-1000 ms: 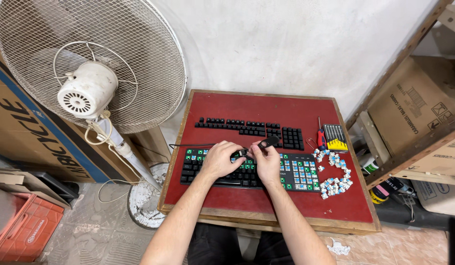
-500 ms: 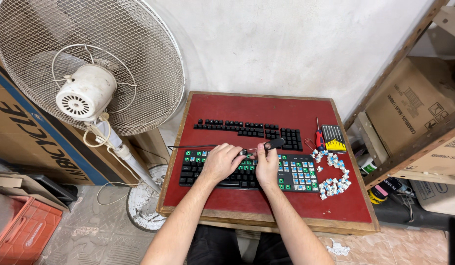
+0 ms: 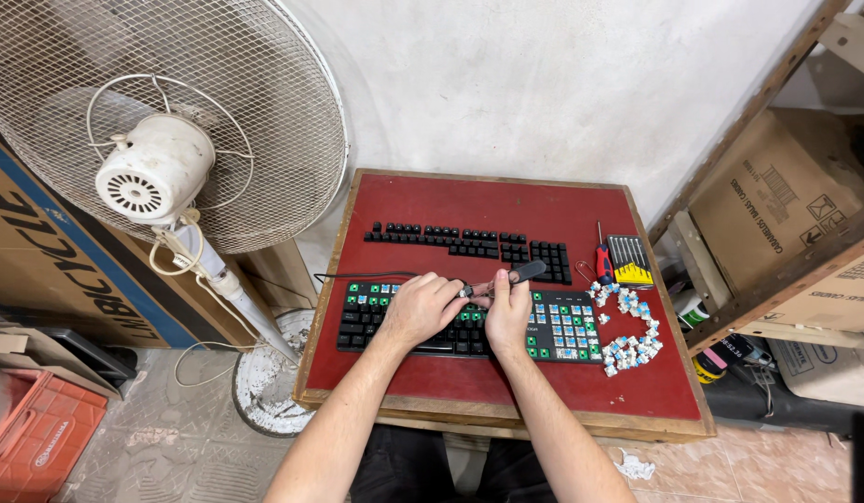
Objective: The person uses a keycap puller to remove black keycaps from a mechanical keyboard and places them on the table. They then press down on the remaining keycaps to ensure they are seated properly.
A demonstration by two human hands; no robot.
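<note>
Centre of frame: my left hand (image 3: 420,308) rests curled on the black keyboard with bare green switch plate (image 3: 469,322), covering its middle keys; whether it pinches anything I cannot tell. My right hand (image 3: 508,312) is clamped around a black-handled puller tool (image 3: 517,275), its tip hidden between my fingers. Above, a row of loose black keycaps (image 3: 469,244) on the red-topped wooden table (image 3: 488,200). Right: a scatter of small white-blue switches (image 3: 627,340), possibly overlapping. Upper left: white pedestal fan (image 3: 157,168), cut off.
</note>
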